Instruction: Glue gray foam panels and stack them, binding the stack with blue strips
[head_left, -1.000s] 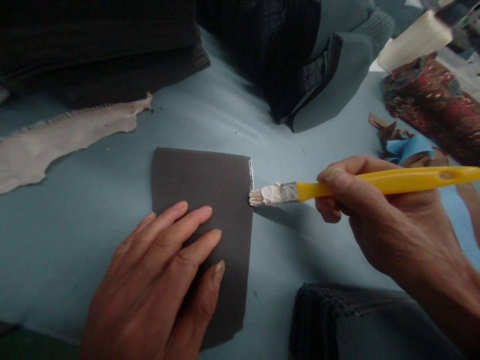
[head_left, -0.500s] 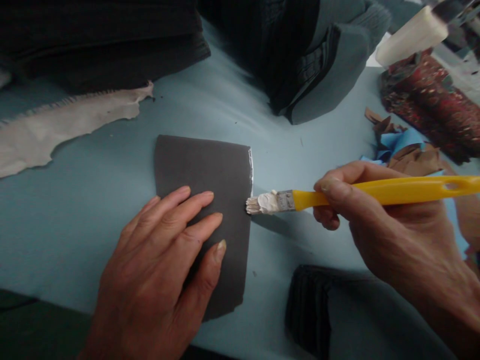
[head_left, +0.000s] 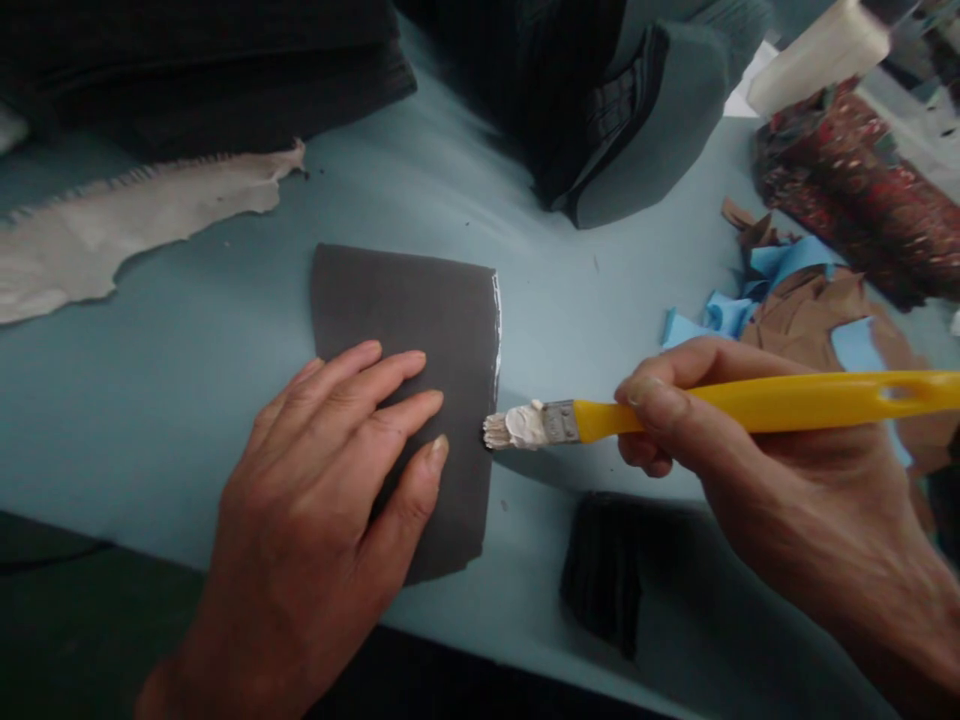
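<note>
A dark grey piece (head_left: 405, 310) is laid flat on the pale blue-green table (head_left: 585, 330), its right edge partly coated in white paste (head_left: 498, 320). That edge is touched, below the coated stretch, by the bristles of a brush (head_left: 675, 408), which are loaded with more paste. The brush's yellow handle is gripped between the thumb and fingers of the right hand (head_left: 705, 430). The piece is pressed down by the left hand (head_left: 330, 490), spread flat with nothing grasped. Brown scraps (head_left: 810, 310) and blue scraps (head_left: 795, 258) are heaped beyond the right hand, near a red patterned bundle (head_left: 855, 180). Above the piece, a dark stack (head_left: 202, 80) and a pale ragged strip (head_left: 150, 220) are seen at upper left.
</note>
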